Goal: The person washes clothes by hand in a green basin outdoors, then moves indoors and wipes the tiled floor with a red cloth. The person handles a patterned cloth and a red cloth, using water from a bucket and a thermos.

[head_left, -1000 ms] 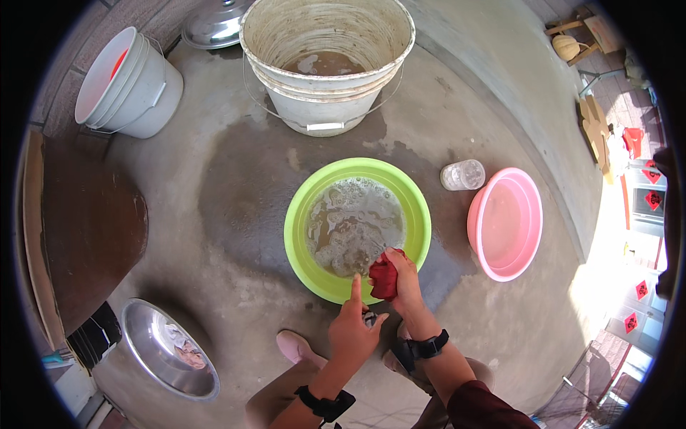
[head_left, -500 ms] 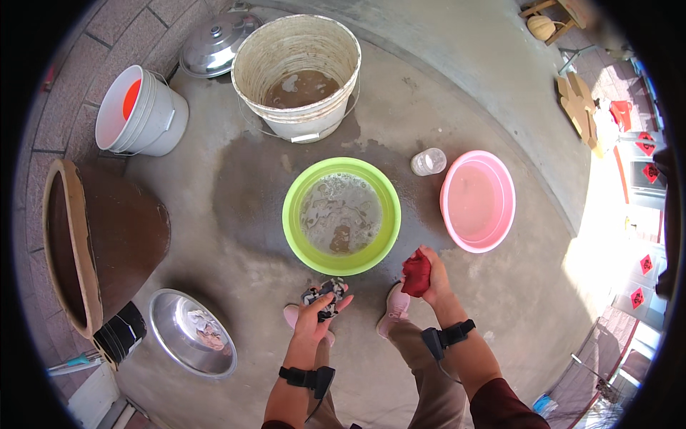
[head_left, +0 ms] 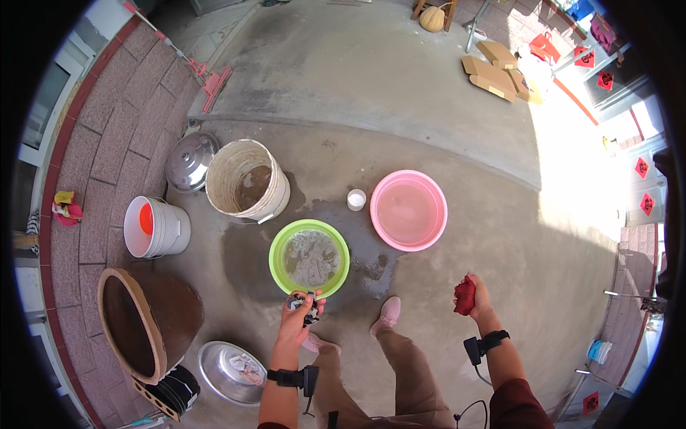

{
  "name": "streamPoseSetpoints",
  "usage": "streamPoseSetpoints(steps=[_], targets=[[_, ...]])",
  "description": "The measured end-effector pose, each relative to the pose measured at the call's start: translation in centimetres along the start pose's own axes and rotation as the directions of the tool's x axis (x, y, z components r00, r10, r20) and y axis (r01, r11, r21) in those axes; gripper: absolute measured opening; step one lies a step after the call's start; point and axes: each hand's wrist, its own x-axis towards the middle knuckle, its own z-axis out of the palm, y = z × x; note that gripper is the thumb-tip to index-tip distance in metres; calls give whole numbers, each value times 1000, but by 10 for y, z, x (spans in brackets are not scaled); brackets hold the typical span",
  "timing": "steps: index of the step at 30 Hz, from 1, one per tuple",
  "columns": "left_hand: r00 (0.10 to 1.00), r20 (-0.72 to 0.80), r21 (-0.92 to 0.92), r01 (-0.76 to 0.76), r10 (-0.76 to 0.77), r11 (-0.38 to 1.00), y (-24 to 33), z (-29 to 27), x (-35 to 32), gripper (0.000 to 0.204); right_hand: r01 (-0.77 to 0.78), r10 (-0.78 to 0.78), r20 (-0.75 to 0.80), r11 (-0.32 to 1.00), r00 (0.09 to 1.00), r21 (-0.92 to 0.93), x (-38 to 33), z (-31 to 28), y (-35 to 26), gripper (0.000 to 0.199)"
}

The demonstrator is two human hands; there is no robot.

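My left hand [head_left: 289,330] is closed around a bunched black, white and grey cloth [head_left: 303,309], by the near rim of a green basin [head_left: 345,266]. That basin holds cloudy, foamy water. Out to the right, my right hand [head_left: 483,299] grips a crumpled dark red cloth [head_left: 464,296] over the concrete, apart from any basin. A pink basin [head_left: 441,218] with murky water stands beyond the green one, to its right. At lower left, a steel basin [head_left: 212,382] contains a pale pinkish cloth [head_left: 247,367].
A large white bucket [head_left: 275,198] with brownish water, a metal lid [head_left: 191,159], a smaller white bucket [head_left: 173,232] and a big brown pot [head_left: 180,311] line the left. A clear cup [head_left: 356,200] stands near the pink basin. Flattened cardboard [head_left: 489,77] lies far right.
The view has tilted up and turned, showing more of the yard. My right hand has swung rightward with the red cloth, away from the green basin. My left hand still holds the patterned cloth.
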Motion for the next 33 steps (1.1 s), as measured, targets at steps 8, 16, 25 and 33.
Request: streamPoseSetpoints(steps=[8,16,25,33], targets=[[996,9,253,80,-85,964,-1,225,25,36,-17,11,-183,999,983,-30,-56,-162,-74,24],[975,-160,320,196,-151,927,-33,363,70,56,30,11,-341,993,940,114,-90,-277,-162,25],[939,-321,271,220,-127,937,-75,451,133,45,81,-58,-351,995,935,51,-42,-329,-317,24],[848,-521,173,215,-96,961,-70,510,167,45,115,-157,-402,985,902,-127,32,-341,-481,20]])
